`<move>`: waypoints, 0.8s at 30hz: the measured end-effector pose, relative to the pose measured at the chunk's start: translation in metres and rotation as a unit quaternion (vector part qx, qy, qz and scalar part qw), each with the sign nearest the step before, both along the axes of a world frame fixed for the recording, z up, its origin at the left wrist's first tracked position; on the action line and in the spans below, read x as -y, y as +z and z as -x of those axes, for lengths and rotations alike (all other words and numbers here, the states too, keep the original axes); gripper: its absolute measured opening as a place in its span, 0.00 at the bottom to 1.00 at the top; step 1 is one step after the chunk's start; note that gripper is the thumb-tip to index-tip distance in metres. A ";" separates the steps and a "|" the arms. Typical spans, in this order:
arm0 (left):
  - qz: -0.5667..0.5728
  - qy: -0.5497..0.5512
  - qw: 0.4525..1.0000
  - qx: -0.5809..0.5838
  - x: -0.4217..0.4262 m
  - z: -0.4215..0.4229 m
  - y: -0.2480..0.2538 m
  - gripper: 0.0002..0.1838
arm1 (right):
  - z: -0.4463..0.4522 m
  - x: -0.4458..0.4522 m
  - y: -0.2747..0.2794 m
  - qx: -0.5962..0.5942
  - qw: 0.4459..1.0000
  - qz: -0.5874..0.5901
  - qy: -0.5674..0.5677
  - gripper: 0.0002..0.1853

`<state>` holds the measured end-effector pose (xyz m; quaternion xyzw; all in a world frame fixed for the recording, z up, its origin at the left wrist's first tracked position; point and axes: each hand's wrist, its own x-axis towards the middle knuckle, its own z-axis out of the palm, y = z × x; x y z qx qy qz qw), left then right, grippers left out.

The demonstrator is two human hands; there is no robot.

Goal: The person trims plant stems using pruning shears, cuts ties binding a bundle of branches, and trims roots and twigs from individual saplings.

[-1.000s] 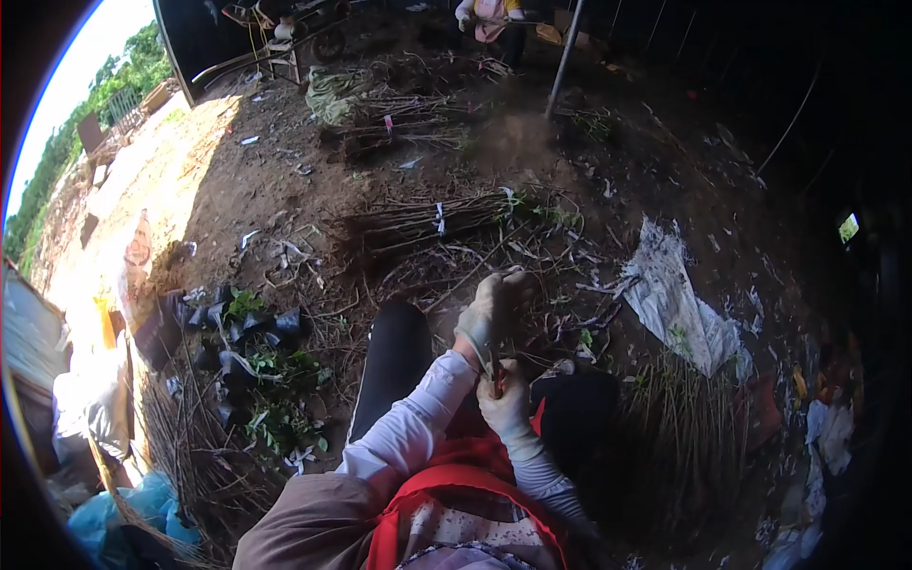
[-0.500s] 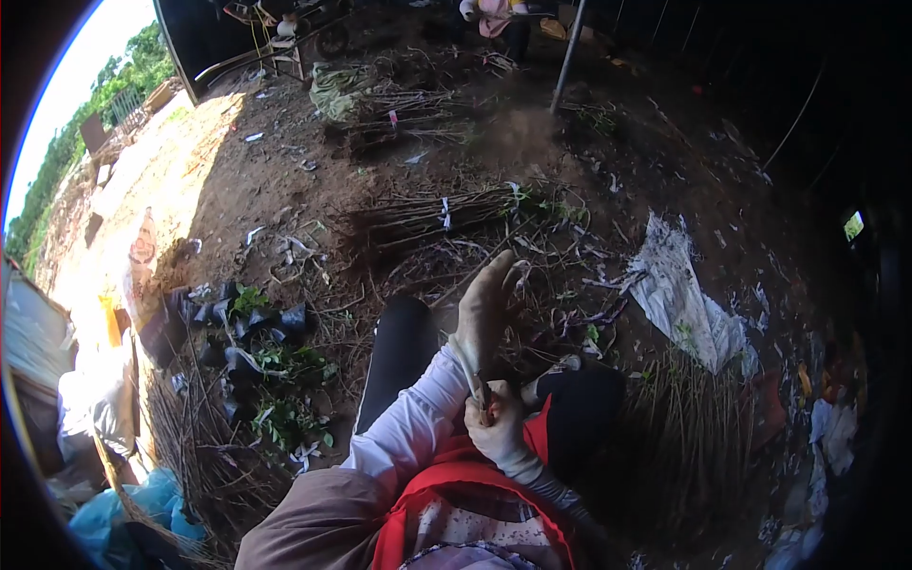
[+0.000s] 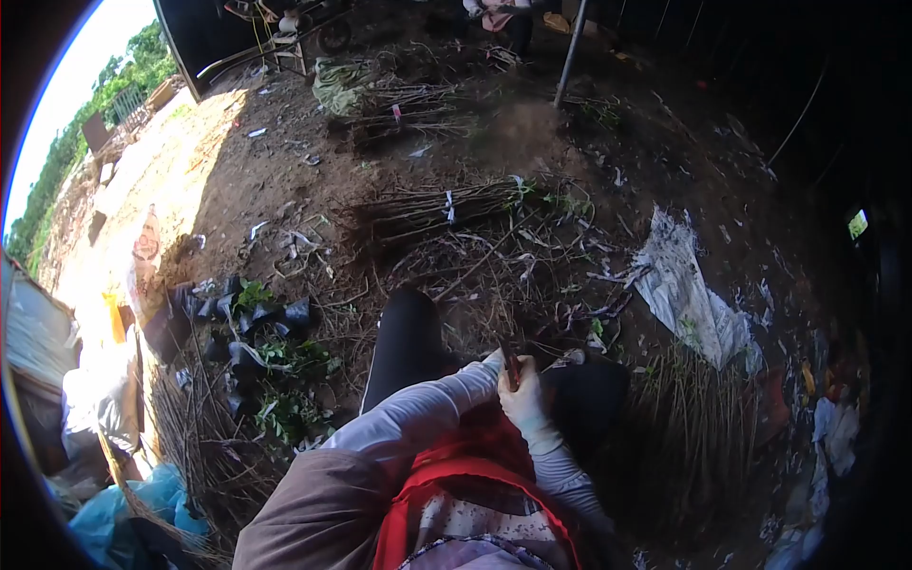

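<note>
Tool [image 3: 513,371], reddish and dark, sits in the right hand [image 3: 523,400], in front of the person's lap and between the knees, its upper end pointing to about 11 o'clock. With the tool as the hub of the dial, the rest lies around it as follows.

The right hand is closed around the tool, fingers curled. The left hand [image 3: 495,360] is mostly hidden beyond its sleeve [image 3: 418,410], just beside the tool at about 10 o'clock; I cannot tell how far open it is, whether it has hold of anything, or whether it touches the tool. Both hands look pale-gloved.

One dark knee [image 3: 410,328] is near at 10 o'clock, the other, in deep shadow, at 4. A red apron [image 3: 465,464] covers the lap at 7.

At 11 o'clock a bundle [image 3: 423,215] of thin sticks lies on the soil, with white ties around it; well beyond it, in the same direction, are more sticks [image 3: 408,125] and a greenish cloth [image 3: 340,87]. A crumpled white sheet [image 3: 686,294] lies at 2, and a spread of stems [image 3: 693,413] between 3 and 4. Black bags [image 3: 285,318] lie between 9 and 10, with leaves [image 3: 285,412] just below 9. A blue bag [image 3: 163,502] is at 8. Far off at 12, another person [image 3: 498,19] is partly in view, left of a slanting pole [image 3: 570,55].
</note>
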<state>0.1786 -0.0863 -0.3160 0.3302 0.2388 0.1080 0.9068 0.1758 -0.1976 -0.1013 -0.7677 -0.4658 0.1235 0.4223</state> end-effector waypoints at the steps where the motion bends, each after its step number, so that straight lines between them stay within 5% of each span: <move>1: -0.031 -0.032 0.999 0.001 0.001 0.008 -0.007 0.13 | -0.001 0.001 -0.002 0.023 1.000 0.003 0.010 0.11; 8: -0.199 -0.109 0.974 0.012 -0.001 0.024 0.053 0.14 | 0.000 0.002 0.002 0.008 0.993 0.118 -0.008 0.09; 11: -0.409 -0.127 0.904 -0.011 -0.007 0.019 0.075 0.16 | -0.010 0.003 -0.067 -0.180 0.982 0.038 0.045 0.08; 13: -0.578 -0.116 0.808 0.008 -0.009 0.013 0.087 0.17 | -0.021 0.004 -0.098 -0.399 0.910 -0.001 0.110 0.08; 14: -0.688 -0.099 0.717 0.055 -0.011 0.009 0.087 0.18 | -0.022 0.003 -0.086 -0.404 0.902 -0.021 0.151 0.07; 15: -0.808 -0.066 0.579 0.087 -0.012 0.009 0.103 0.19 | -0.023 0.002 -0.072 -0.416 0.892 -0.031 0.171 0.06; 16: -0.929 -0.077 0.361 0.037 -0.016 0.012 0.135 0.17 | -0.024 0.001 -0.058 -0.429 0.882 -0.040 0.191 0.06; 17: -0.929 -0.091 0.357 0.022 -0.016 0.014 0.172 0.16 | -0.025 0.000 -0.045 -0.449 0.873 -0.039 0.188 0.05; 20: -0.591 -0.125 0.795 0.055 -0.028 -0.020 0.025 0.11 | -0.040 -0.015 0.004 -0.503 0.843 -0.035 0.185 0.04; 21: -0.780 -0.193 0.594 0.039 -0.043 0.007 0.137 0.17 | -0.041 -0.026 0.029 -0.458 0.878 -0.040 0.134 0.05; 24: -0.783 -0.208 0.575 -0.117 -0.093 -0.008 0.212 0.21 | -0.078 -0.055 0.054 -0.440 0.886 -0.146 0.028 0.01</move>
